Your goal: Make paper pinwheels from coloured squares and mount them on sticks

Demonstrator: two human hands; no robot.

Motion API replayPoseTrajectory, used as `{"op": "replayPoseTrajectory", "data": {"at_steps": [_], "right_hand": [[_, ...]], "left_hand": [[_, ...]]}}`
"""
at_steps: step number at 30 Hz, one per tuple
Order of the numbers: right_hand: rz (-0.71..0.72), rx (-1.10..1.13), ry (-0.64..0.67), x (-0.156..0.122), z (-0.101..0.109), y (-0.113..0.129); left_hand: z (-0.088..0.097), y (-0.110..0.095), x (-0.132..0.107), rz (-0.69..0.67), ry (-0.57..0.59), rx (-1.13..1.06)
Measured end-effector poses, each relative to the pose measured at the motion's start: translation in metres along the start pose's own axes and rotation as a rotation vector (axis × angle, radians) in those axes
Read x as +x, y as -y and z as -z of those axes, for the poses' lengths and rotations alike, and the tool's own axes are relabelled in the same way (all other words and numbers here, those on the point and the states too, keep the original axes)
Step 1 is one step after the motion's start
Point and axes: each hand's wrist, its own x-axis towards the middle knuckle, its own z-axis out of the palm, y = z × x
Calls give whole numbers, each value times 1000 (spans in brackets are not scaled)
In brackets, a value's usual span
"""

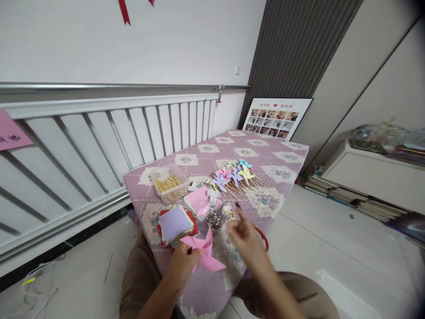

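My left hand [183,262] is closed on a folded pink paper pinwheel [206,252] held just above the purple flowered mattress [282,153]. My right hand [245,235] hovers to the right of it, smeared by motion, fingers partly curled near a small heap of silver pins [213,219] and a roll of tape [229,212]. A stack of coloured paper squares [175,223] lies left of the pinwheel, with more pink squares [199,200] behind it.
A clear box of wooden sticks [168,184] stands further back. Several finished pinwheels on sticks [234,175] lie mid-mattress. A white slatted rail [109,133] runs along the left, a photo board [275,117] leans at the far end, and books [348,195] line the floor at right.
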Motion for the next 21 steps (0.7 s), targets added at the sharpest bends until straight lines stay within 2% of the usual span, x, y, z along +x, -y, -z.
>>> {"op": "replayPoseTrajectory", "data": {"at_steps": [3, 5, 6, 7, 9, 13, 17, 21], "right_hand": [[18, 187, -531, 35, 60, 10], [78, 233, -685, 50, 89, 14], [68, 189, -667, 54, 96, 15], [53, 120, -597, 55, 97, 14], [24, -76, -360, 55, 86, 8], [148, -614, 160, 60, 37, -6], [184, -804, 366, 82, -12, -15], [128, -1039, 517, 103, -50, -27]], "left_hand": [[1, 24, 4, 71, -48, -24], [0, 39, 9, 117, -72, -61], [-1, 45, 12, 131, -81, -94], [-2, 50, 15, 142, -91, -121], [-4, 57, 22, 155, -105, -157], [-6, 59, 29, 155, -112, -156], [-6, 56, 27, 157, -129, -130], [-6, 54, 24, 166, -136, -95]]}}
